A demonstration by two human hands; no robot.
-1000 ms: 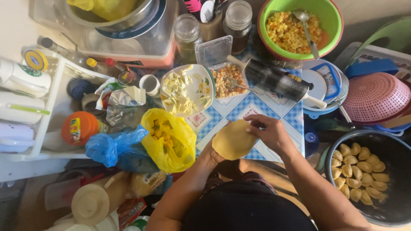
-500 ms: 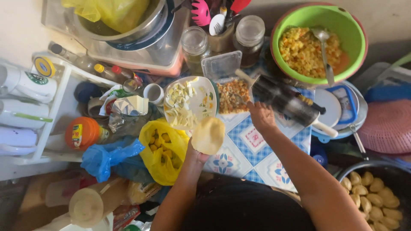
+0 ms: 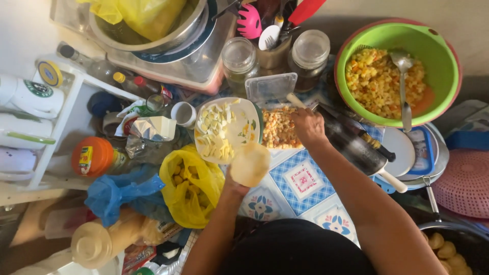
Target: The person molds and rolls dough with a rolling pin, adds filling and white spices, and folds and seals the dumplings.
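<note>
My left hand (image 3: 235, 186) holds up a flat round disc of pale yellow dough (image 3: 250, 164), which covers most of the fingers. My right hand (image 3: 307, 125) reaches forward over a clear square container of chopped filling (image 3: 277, 128) and grips a pale utensil handle (image 3: 296, 101) that sticks out of it. Just left of the container sits a white plate with chopped pale pieces (image 3: 222, 128). A green bowl of yellow diced filling (image 3: 398, 71) with a metal spoon stands at the back right.
A yellow bag (image 3: 189, 191) and a blue bag (image 3: 118, 193) lie at the left. Two glass jars (image 3: 309, 52), a utensil holder, a steel bowl on a tray and a dark bottle (image 3: 351, 145) crowd the back. A dark pan of filled dough pieces (image 3: 448, 247) sits bottom right.
Both hands held the dough disc together near my body; since then the left hand has carried it forward alone, and the right hand has reached to the filling container and taken the utensil.
</note>
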